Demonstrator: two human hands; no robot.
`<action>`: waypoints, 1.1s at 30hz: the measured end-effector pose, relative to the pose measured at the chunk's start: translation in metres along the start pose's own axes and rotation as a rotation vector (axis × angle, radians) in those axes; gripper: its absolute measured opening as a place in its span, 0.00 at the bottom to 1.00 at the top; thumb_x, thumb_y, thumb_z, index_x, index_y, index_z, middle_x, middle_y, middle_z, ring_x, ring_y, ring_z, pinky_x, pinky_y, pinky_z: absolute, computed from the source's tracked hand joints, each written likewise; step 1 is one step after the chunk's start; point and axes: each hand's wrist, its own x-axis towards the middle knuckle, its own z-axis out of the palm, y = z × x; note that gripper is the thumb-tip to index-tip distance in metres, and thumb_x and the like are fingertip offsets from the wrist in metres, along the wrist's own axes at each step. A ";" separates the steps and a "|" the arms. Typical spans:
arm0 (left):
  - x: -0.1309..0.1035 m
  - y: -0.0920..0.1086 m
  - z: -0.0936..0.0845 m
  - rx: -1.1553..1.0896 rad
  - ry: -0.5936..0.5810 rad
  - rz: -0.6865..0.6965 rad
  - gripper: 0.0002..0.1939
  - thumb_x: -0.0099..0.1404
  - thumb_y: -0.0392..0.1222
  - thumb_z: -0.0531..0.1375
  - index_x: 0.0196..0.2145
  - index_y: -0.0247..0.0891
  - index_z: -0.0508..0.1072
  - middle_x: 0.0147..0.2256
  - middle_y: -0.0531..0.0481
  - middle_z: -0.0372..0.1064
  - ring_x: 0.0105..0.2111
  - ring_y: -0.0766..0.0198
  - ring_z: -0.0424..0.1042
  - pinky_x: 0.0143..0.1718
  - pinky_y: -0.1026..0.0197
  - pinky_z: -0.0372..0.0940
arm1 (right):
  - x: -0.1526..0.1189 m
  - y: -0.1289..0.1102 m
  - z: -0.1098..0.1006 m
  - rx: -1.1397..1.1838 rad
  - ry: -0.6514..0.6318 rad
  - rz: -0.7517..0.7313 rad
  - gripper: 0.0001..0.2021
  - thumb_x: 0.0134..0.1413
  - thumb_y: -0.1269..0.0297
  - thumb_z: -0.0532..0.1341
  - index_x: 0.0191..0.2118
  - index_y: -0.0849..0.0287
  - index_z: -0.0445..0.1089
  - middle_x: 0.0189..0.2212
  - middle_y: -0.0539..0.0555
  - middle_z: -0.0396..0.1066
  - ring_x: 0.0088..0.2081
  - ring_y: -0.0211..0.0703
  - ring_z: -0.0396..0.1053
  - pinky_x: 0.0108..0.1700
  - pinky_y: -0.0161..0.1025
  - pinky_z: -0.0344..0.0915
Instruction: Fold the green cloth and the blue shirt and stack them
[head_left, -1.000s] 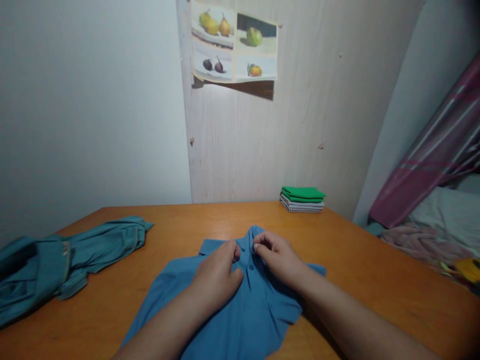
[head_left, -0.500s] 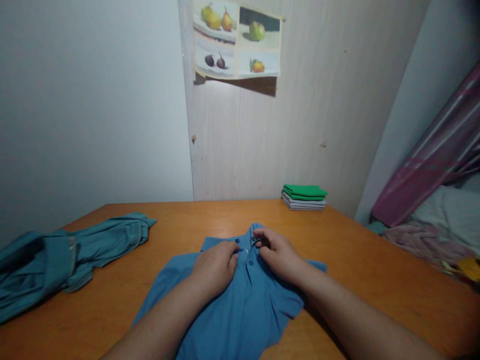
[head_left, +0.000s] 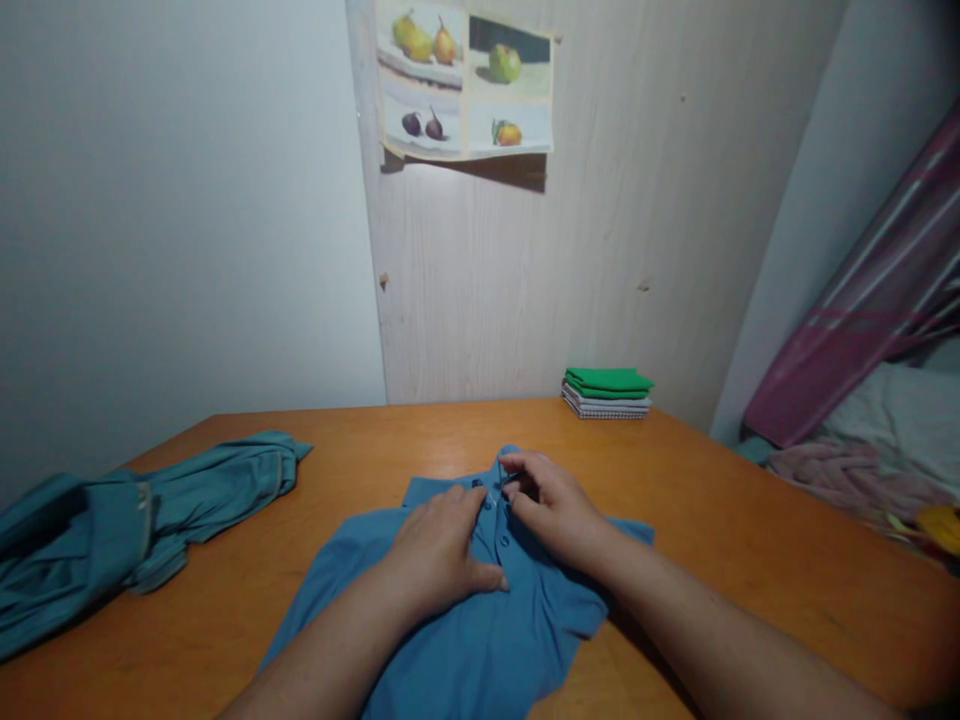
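1 blue shirt [head_left: 480, 650] is lying at lower centre of the frame, 1 lower button [head_left: 504, 542] seemingly fastened, 2 upper buttons [head_left: 487, 505] seemingly undone as yet, the left hand [head_left: 439, 545] resting spread on its front, the right hand [head_left: 559, 510] curling at the collar [head_left: 426, 491], its grip impossible to tell.

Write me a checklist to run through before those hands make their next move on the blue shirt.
1. Blue shirt lying on the table: ok.
2. Whole shirt in view: not ok; it runs off the bottom edge, and the arms hide part.
3. Left-hand grip open on the shirt front, thumb spread: ok.
4. Right-hand grip closed on cloth near the collar: cannot tell; the fingers are curled.
5. Buttons fastened: cannot tell; too small.
6. Teal garment and folded stack apart from the shirt: ok.
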 end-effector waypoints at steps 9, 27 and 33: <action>-0.010 0.011 -0.014 0.054 -0.110 0.055 0.30 0.36 0.53 0.77 0.35 0.42 0.73 0.37 0.47 0.72 0.38 0.48 0.71 0.37 0.55 0.60 | -0.003 -0.012 -0.002 0.039 -0.059 0.088 0.07 0.54 0.71 0.56 0.38 0.55 0.66 0.26 0.46 0.66 0.28 0.37 0.65 0.31 0.35 0.62; -0.009 0.002 -0.018 0.052 -0.228 0.067 0.47 0.45 0.66 0.70 0.59 0.42 0.69 0.53 0.40 0.71 0.50 0.39 0.70 0.49 0.46 0.65 | 0.002 0.005 -0.001 0.023 -0.141 0.032 0.16 0.52 0.77 0.55 0.45 0.55 0.68 0.41 0.51 0.74 0.45 0.42 0.72 0.47 0.39 0.65; 0.000 -0.007 -0.008 -0.044 -0.122 0.064 0.14 0.67 0.45 0.54 0.45 0.43 0.76 0.45 0.44 0.76 0.45 0.50 0.73 0.44 0.55 0.64 | 0.001 0.010 0.003 -0.252 -0.161 0.077 0.09 0.47 0.76 0.58 0.34 0.57 0.70 0.31 0.49 0.71 0.35 0.40 0.67 0.36 0.34 0.59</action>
